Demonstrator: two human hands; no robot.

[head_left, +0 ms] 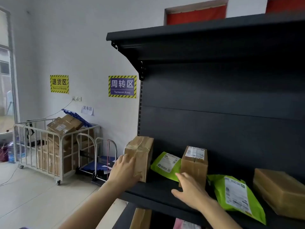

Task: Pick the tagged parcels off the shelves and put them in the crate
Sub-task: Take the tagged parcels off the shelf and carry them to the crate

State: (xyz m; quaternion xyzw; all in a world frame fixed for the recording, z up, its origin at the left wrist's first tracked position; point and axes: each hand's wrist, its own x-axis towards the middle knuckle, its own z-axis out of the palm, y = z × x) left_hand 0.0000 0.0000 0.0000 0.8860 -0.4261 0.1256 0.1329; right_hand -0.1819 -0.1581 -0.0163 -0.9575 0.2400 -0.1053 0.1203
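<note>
Early in the job, by the look of things: five parcels lying on the shelf (156, 194), none lifted clear. Left hand (123, 169) laid against the near face of the tall brown box (140, 156) at the left end, thumb hidden; impossible to tell grip from mere touch. Right hand (189, 189) open, fingers spread, reaching at the foot of the labelled box (194, 164) just beside the green mailer (166, 164). Second green mailer (236, 195) and flat brown box (280, 190) further right. No crate in view.

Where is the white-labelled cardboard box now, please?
Head view, lower right of centre: the white-labelled box stands on the shelf between two green bags, the right hand just before it.
</note>
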